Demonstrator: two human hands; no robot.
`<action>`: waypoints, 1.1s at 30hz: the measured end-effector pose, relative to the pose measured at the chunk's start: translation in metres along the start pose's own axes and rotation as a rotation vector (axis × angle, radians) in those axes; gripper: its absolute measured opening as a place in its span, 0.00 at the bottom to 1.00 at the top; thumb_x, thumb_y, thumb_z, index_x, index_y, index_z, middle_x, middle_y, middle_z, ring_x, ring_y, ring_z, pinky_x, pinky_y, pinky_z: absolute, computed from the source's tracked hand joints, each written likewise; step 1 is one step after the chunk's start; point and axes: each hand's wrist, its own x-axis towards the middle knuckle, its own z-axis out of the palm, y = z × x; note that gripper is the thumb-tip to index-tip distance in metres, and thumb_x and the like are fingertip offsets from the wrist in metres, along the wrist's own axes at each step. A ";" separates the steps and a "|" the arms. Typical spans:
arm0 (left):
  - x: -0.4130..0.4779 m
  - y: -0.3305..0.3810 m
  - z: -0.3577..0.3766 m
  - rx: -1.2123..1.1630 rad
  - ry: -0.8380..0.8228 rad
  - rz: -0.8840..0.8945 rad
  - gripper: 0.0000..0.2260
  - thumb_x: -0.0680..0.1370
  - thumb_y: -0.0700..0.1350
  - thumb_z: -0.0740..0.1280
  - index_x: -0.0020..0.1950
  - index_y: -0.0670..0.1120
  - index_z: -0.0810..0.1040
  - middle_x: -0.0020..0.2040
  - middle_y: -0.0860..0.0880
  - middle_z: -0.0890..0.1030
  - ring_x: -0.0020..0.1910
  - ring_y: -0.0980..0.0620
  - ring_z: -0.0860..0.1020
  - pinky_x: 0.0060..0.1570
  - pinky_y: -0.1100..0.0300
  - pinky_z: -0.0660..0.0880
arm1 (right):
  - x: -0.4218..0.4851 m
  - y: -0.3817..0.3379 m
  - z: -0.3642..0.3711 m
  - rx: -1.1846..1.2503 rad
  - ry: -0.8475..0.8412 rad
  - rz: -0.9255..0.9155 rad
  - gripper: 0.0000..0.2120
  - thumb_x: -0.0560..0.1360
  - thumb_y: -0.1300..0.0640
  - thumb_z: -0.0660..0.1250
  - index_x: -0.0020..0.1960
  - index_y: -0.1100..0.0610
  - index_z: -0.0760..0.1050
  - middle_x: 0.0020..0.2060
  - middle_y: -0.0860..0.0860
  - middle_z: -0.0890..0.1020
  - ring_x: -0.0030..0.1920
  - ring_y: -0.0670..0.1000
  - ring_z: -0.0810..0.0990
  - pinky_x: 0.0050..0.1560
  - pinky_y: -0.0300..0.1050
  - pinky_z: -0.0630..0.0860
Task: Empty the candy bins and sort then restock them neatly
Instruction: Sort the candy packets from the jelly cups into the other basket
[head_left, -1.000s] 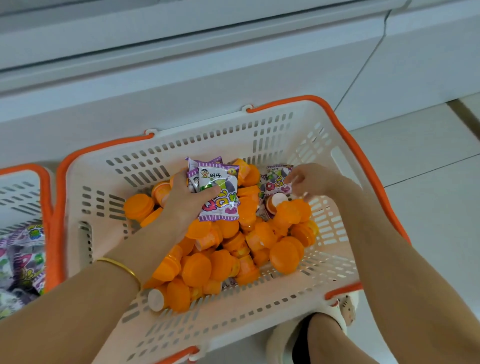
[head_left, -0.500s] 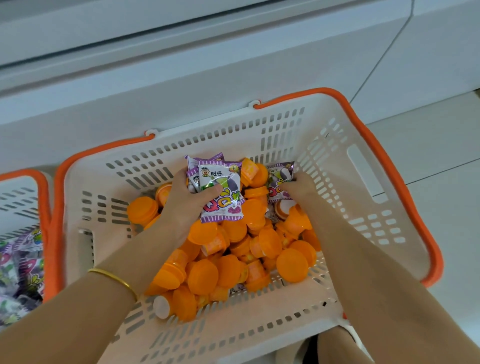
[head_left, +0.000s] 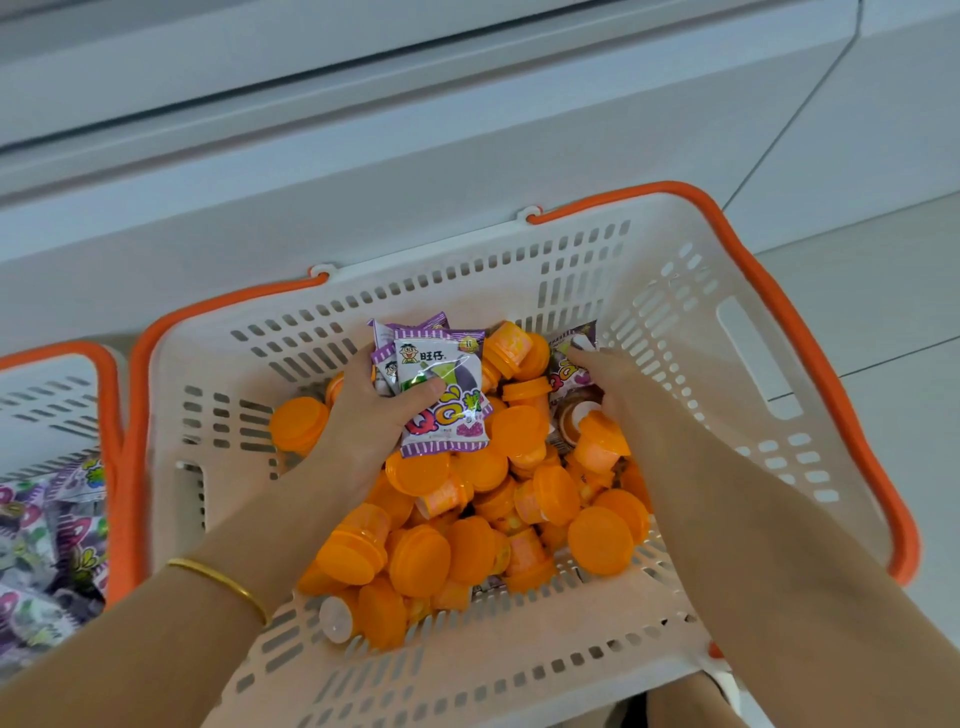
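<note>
Sorting seems to be the step in hand: purple packets are being picked out from among orange cups in the basket (head_left: 467, 275). The left hand (head_left: 363, 410) grips a small stack of packets (head_left: 441, 395) near the middle of the far wall, thumb across the front face and the other digits curled behind. The right hand (head_left: 608, 374) reaches into the far right corner, where its fingers (head_left: 587, 358) lie on one more packet (head_left: 563, 374) half buried there. Whether they have closed on it I cannot tell.

The cups (head_left: 421, 558) cover the basket floor in a loose heap, tipped every way. At the left edge a second basket (head_left: 52, 395) holds sorted packets (head_left: 47, 540) of the same purple print, likely where the held ones belong.

The packets are flat pillows of glossy film with crimped ends. They should be light and soft but slick against each other, so a stack could fan out unless it is pinched firmly across the flat faces. The buried one is probably best drawn out by its free crimped edge.

The cups are small, round, tapered tubs of smooth plastic with wide flat tops. They look light and rigid, and apt to roll or shift as a packet is pulled from under them. Both baskets are stiff white plastic, slotted, with orange rims.
</note>
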 end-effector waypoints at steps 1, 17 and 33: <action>-0.001 0.001 0.000 0.001 -0.004 0.006 0.35 0.64 0.45 0.75 0.69 0.47 0.67 0.59 0.46 0.81 0.51 0.45 0.83 0.51 0.42 0.79 | -0.003 0.002 -0.002 -0.007 0.031 -0.031 0.15 0.76 0.60 0.67 0.61 0.65 0.74 0.52 0.61 0.80 0.52 0.60 0.80 0.53 0.51 0.77; -0.108 0.038 -0.069 -0.144 0.064 0.172 0.22 0.73 0.35 0.71 0.65 0.47 0.70 0.57 0.43 0.81 0.53 0.44 0.82 0.54 0.44 0.78 | -0.244 -0.063 0.012 0.043 -0.302 -0.485 0.03 0.76 0.62 0.67 0.50 0.59 0.77 0.49 0.62 0.80 0.50 0.64 0.79 0.45 0.57 0.75; -0.196 0.025 -0.242 0.652 0.478 0.215 0.31 0.81 0.54 0.58 0.78 0.45 0.49 0.77 0.41 0.55 0.76 0.41 0.55 0.73 0.43 0.54 | -0.352 0.020 0.186 -0.287 -0.557 -0.407 0.22 0.80 0.56 0.62 0.72 0.59 0.63 0.66 0.58 0.71 0.58 0.54 0.78 0.51 0.47 0.80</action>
